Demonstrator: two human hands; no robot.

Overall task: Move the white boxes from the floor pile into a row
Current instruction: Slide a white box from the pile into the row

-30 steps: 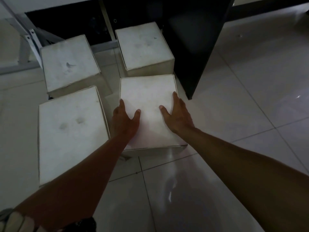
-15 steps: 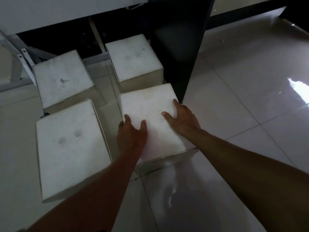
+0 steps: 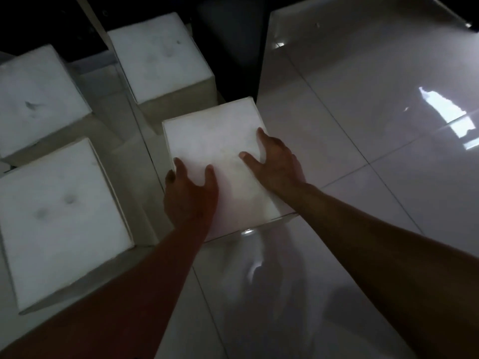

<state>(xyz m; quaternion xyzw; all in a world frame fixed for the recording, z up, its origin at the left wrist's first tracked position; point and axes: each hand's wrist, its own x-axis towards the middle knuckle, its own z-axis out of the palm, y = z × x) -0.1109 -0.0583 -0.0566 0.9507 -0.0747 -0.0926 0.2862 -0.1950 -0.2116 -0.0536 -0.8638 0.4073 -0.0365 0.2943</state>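
four white boxes stand on the glossy tiled floor (image 3: 363, 151). the held box (image 3: 217, 151) sits at the right of the group, turned a little out of line with the others. its far right corner comes close to the lower edge of a dark panel (image 3: 233, 47); whether they touch cannot be told. its far left corner lies just beside the far box (image 3: 158, 55), with only a narrow gap. to its left, across a strip of bare tile, is the near left box (image 3: 59, 216), and beyond that the far left box (image 3: 33, 99), part cut off by the frame edge. to the right of the held box and toward the viewer the floor lies open, with a bright window reflection (image 3: 445, 110) well off to the right.

both forearms reach forward and down from the bottom of the view. the left hand (image 3: 189, 195) lies over the box's near left edge, thumb on the lid, fingers (image 3: 180, 164) reaching over the left rim. the right hand (image 3: 274, 161) clasps the right edge, thumb spread across the lid, fingers (image 3: 261, 134) along and over the right rim. the fingers of both hands are spread wide and wrapped on the box, which sits between them. its near edge meets the tile, so it appears to rest on the floor.
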